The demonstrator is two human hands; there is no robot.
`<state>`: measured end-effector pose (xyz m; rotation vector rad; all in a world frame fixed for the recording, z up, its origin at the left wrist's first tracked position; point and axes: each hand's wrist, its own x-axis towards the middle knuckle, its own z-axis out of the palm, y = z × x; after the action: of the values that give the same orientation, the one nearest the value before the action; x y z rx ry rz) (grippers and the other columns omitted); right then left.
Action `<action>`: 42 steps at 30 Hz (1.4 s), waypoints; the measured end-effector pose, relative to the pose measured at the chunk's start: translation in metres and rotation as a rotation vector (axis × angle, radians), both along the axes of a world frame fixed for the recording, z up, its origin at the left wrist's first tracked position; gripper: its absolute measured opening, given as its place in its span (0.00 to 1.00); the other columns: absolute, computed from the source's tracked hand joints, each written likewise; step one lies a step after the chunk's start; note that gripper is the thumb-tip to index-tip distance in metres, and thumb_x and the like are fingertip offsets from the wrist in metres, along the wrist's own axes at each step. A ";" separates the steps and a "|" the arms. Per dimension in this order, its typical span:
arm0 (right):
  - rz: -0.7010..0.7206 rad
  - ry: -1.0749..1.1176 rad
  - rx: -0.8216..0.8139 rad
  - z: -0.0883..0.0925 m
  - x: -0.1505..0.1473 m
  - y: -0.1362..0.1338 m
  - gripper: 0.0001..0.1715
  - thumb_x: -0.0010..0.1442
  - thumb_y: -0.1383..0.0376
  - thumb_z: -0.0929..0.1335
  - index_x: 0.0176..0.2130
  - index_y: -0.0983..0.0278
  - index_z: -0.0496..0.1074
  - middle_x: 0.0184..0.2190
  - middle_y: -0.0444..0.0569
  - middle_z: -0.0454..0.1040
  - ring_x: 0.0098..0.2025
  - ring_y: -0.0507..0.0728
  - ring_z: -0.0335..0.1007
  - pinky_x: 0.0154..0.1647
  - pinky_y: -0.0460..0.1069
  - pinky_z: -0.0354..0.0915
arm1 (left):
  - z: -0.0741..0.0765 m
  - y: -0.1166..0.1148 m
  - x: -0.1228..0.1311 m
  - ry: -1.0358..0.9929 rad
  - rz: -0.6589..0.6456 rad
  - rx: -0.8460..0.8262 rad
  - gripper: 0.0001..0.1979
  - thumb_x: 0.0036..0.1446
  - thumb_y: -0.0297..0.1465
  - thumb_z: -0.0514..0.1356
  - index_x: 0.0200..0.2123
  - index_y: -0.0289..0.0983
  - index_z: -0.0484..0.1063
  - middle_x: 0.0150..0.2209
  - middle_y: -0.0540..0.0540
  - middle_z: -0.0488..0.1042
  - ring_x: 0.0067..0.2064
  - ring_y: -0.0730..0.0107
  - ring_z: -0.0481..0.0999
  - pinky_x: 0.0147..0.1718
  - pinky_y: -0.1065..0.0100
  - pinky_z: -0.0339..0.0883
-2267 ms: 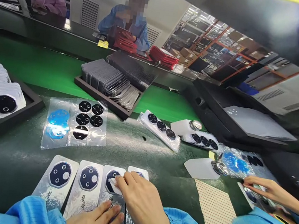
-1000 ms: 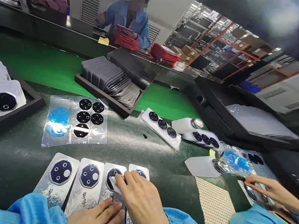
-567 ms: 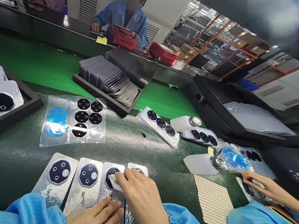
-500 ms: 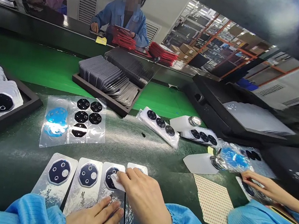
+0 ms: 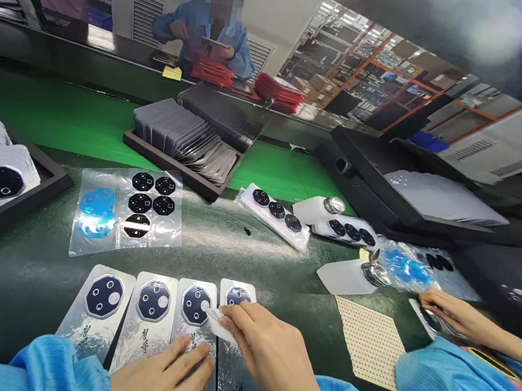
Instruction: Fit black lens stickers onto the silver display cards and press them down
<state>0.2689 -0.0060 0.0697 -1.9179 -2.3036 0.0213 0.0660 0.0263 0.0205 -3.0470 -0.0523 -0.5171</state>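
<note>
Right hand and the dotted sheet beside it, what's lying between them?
Nothing: the head view shows only bare dark mat between the right hand, which pinches a white wipe, and the dotted sheet.

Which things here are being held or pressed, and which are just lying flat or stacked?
Left hand: open and flat, fingers pressing the third back cover.
Right hand: pinching a white wipe.
White wipe: held, its tip at the third back cover's camera ring.
Row of back covers: lying flat, side by side.
Sticker sheet: flat on the table.
Grey plates: stacked, leaning, in a black tray.
</note>
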 end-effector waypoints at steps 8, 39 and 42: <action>0.084 -0.018 0.024 -0.010 -0.033 0.001 0.07 0.60 0.72 0.69 0.33 0.60 0.70 0.26 0.42 0.72 0.27 0.55 0.70 0.26 0.49 0.55 | 0.007 -0.015 -0.036 0.117 0.175 0.049 0.15 0.68 0.33 0.50 0.50 0.39 0.73 0.56 0.48 0.71 0.52 0.58 0.71 0.44 0.58 0.64; 0.216 -0.319 0.013 -0.004 -0.088 0.023 0.12 0.50 0.75 0.73 0.32 0.63 0.68 0.27 0.46 0.72 0.29 0.59 0.69 0.25 0.52 0.64 | -0.028 -0.033 -0.036 0.049 0.298 -0.062 0.17 0.68 0.32 0.50 0.55 0.32 0.69 0.50 0.38 0.76 0.50 0.56 0.75 0.46 0.56 0.68; 0.203 -0.308 0.013 -0.004 -0.088 0.022 0.13 0.49 0.75 0.74 0.32 0.63 0.68 0.27 0.46 0.72 0.29 0.59 0.69 0.25 0.52 0.64 | -0.022 -0.031 -0.035 0.001 0.304 -0.022 0.15 0.67 0.31 0.51 0.51 0.32 0.73 0.49 0.39 0.77 0.49 0.55 0.75 0.43 0.56 0.69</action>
<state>0.1813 0.0160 0.0654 -1.7800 -2.6786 -0.2859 0.0309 -0.0045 -0.0017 -2.9785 -0.5146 -0.4926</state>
